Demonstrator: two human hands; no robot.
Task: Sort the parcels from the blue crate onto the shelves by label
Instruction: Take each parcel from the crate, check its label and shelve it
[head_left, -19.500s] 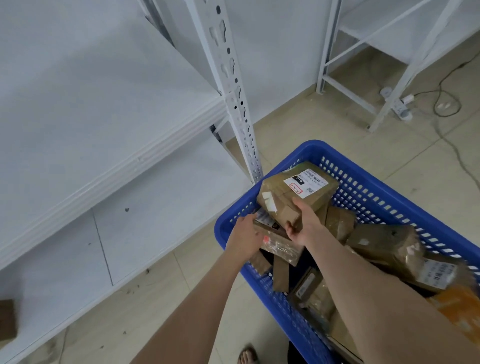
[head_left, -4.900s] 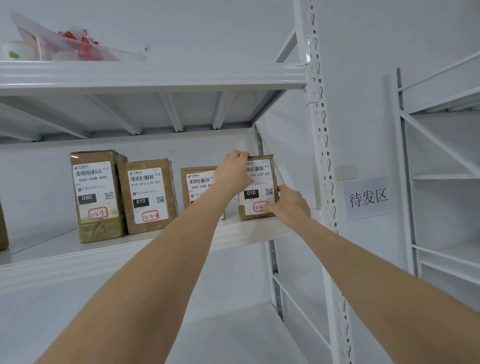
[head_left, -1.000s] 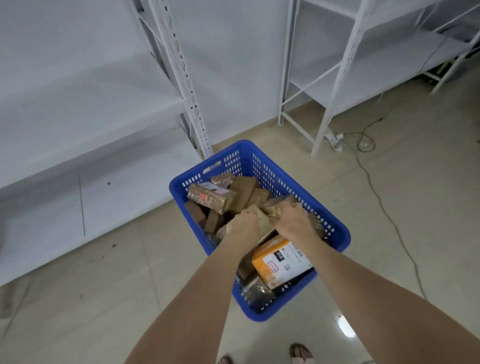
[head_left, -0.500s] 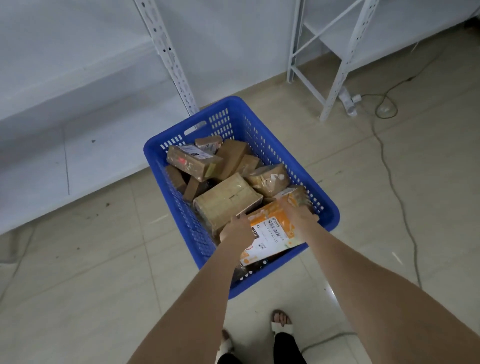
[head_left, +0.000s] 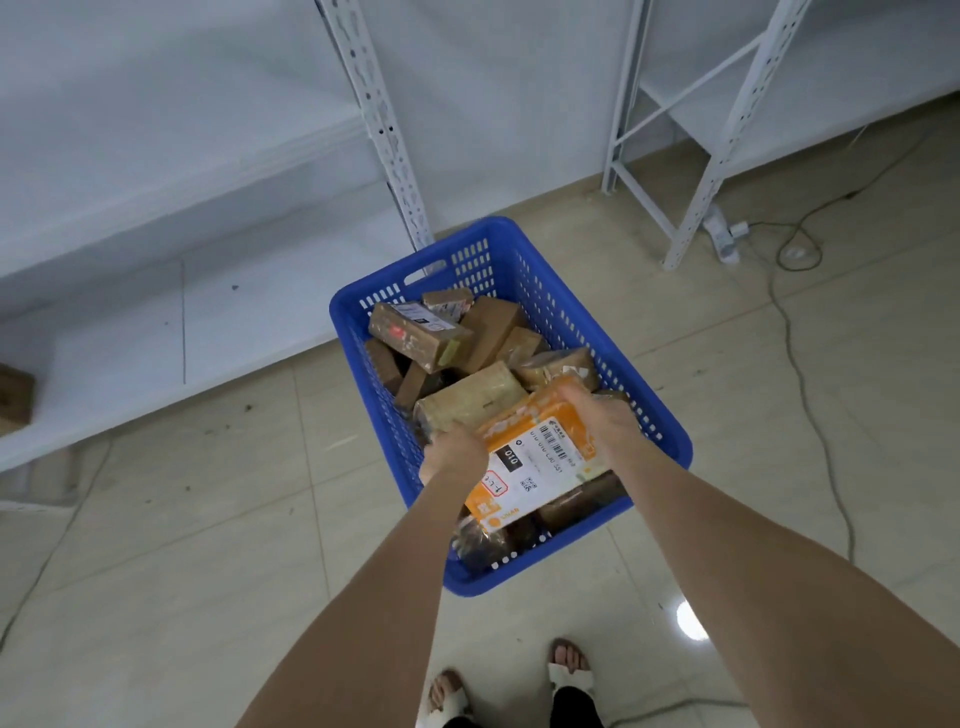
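The blue crate (head_left: 652, 415) stands on the tiled floor, holding several brown taped parcels (head_left: 421, 335). Above its near end I hold an orange parcel (head_left: 540, 457) with a white label marked 010 and a red-ringed note. My left hand (head_left: 452, 452) grips the parcel's left edge. My right hand (head_left: 602, 418) grips its far right edge. A tan box (head_left: 467, 397) lies just beyond my left hand.
White metal shelving (head_left: 156, 322) runs along the left, with a brown box (head_left: 15, 397) on its lowest board. Its upright post (head_left: 384, 130) rises behind the crate. A second rack (head_left: 696, 171) stands at the back right, with a power strip (head_left: 722, 239) and cables on the floor.
The orange parcel has risen out of the crate between both hands, its label now facing up. Half a second ago it lay lower among the parcels.
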